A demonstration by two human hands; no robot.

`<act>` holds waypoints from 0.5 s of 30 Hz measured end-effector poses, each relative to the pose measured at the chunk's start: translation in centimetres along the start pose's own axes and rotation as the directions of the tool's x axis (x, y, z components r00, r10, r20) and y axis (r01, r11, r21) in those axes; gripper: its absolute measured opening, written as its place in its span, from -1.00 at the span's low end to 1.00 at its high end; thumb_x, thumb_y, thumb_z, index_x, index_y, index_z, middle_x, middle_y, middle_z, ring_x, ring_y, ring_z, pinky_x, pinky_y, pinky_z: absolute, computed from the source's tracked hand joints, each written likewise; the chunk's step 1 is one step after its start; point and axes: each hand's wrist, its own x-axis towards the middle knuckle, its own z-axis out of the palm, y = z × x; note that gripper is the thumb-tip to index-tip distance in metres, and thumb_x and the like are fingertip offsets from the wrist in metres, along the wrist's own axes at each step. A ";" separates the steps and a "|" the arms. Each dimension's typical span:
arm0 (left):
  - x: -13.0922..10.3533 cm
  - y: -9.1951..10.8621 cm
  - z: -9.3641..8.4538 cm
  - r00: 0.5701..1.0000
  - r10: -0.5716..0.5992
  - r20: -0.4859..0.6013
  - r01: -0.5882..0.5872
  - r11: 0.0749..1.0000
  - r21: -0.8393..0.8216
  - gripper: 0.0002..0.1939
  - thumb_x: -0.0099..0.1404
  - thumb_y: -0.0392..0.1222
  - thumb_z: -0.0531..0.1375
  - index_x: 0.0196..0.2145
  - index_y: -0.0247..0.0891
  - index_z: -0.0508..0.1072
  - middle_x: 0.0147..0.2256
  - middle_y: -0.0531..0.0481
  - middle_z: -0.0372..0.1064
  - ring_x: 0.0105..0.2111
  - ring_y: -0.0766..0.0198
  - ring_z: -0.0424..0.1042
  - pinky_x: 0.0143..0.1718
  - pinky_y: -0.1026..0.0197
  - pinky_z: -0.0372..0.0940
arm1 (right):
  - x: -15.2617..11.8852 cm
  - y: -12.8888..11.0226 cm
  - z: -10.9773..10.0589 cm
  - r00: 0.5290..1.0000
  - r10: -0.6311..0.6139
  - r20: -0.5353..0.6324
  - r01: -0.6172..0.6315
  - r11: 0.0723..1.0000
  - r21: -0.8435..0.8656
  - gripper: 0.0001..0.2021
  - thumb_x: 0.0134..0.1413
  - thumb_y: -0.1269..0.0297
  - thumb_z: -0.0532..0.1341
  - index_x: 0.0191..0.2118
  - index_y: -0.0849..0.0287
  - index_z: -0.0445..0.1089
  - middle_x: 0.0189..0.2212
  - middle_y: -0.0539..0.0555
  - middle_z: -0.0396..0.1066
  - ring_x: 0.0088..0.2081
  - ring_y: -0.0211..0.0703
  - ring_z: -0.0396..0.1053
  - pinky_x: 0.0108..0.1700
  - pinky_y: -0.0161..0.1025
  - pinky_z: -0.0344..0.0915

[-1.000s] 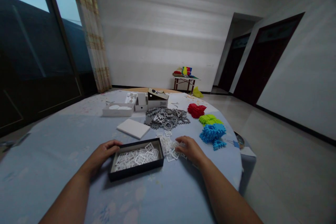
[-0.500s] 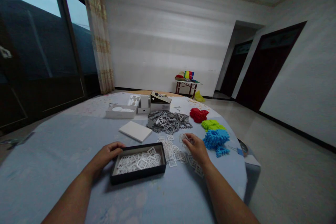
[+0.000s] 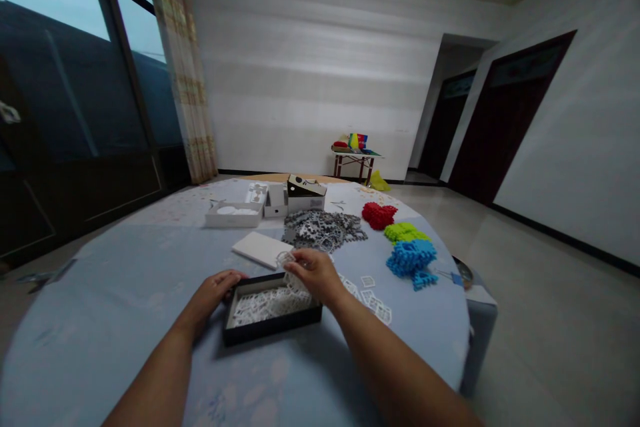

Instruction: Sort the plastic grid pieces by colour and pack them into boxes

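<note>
A black box holds many thin white square frame pieces. My left hand is closed on the box's left back corner. Above the box's right back side, my right hand pinches a few white pieces. More white pieces lie on the cloth to the right of the box, partly hidden by my right forearm. A white lid-like panel rests flat behind the box.
Behind the panel sit a grey piece pile, an open white box and a patterned box. On the right are red, green and blue piles. A grey stool stands beside the table.
My right hand has moved left with white pieces, from the loose pieces to over the black box. The view has shifted slightly; my left hand stays at the box.
</note>
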 end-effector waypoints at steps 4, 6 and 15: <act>-0.1 -0.2 -0.1 1.000 0.023 0.007 -0.022 0.998 -0.066 -0.63 0.08 0.08 0.05 -0.38 -0.25 0.47 -0.31 -0.10 0.44 -0.26 0.13 0.39 -0.28 0.19 0.27 | -0.4 0.1 1.1 0.995 -0.001 0.101 0.002 1.000 -0.005 -0.74 0.07 0.14 0.13 -0.16 0.07 0.45 -0.20 0.02 0.48 -0.15 -0.17 0.39 -0.12 -0.27 0.29; 0.0 -0.3 -0.1 1.000 0.016 -0.011 -0.017 0.998 -0.059 -0.64 0.08 0.07 0.05 -0.39 -0.25 0.47 -0.30 -0.11 0.44 -0.24 0.12 0.39 -0.29 0.19 0.28 | -0.8 0.5 0.3 0.998 0.015 0.069 -0.013 1.000 -0.023 -0.73 0.10 0.14 0.09 -0.16 0.06 0.45 -0.19 0.01 0.48 -0.14 -0.17 0.39 -0.13 -0.26 0.29; 1.0 -1.0 -0.1 1.000 -0.012 -0.021 0.011 0.999 -0.054 -0.64 0.02 0.08 0.09 -0.40 -0.23 0.50 -0.29 -0.08 0.46 -0.23 0.12 0.40 -0.32 0.21 0.31 | -5.0 3.4 -9.3 0.957 0.288 -0.004 -0.252 0.830 -0.498 -0.62 -0.01 0.02 0.16 -0.15 0.16 0.43 -0.29 0.11 0.44 -0.29 -0.15 0.37 -0.23 -0.26 0.22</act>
